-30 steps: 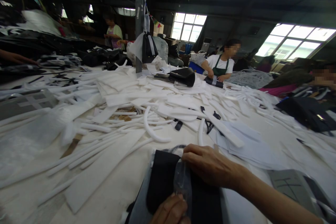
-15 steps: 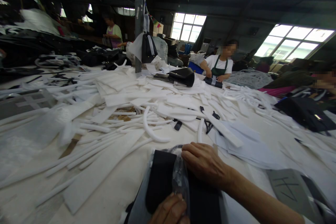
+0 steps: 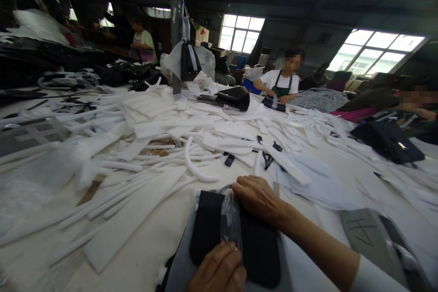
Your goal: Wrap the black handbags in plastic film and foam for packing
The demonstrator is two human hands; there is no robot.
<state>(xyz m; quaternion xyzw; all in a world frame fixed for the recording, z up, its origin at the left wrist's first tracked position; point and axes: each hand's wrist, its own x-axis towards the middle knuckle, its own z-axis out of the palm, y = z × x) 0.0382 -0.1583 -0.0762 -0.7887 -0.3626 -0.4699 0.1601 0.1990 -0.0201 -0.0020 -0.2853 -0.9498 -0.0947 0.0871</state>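
Note:
A black bag (image 3: 262,255) with rounded flaps lies in front of me at the bottom centre, grey sheeting showing around its edges. Clear plastic wrap (image 3: 231,219) runs lengthwise down its middle. At the far end of this strip, my right hand (image 3: 258,198) has its fingers curled and closed on the wrap. My left hand (image 3: 219,267) pinches the near end of the same wrap, its fingers bent together; the wrist is out of frame.
White foam strips (image 3: 133,216) and tubes cover much of the table. White sheets (image 3: 308,178) lie right of centre, a grey marked piece (image 3: 364,232) at right. Further back are a black bag (image 3: 234,98), a post (image 3: 176,41) and a person in a green apron (image 3: 283,83).
The view has shifted slightly, and more of the bag's near right flap and my right sleeve show. Both hands keep hold of the wrap.

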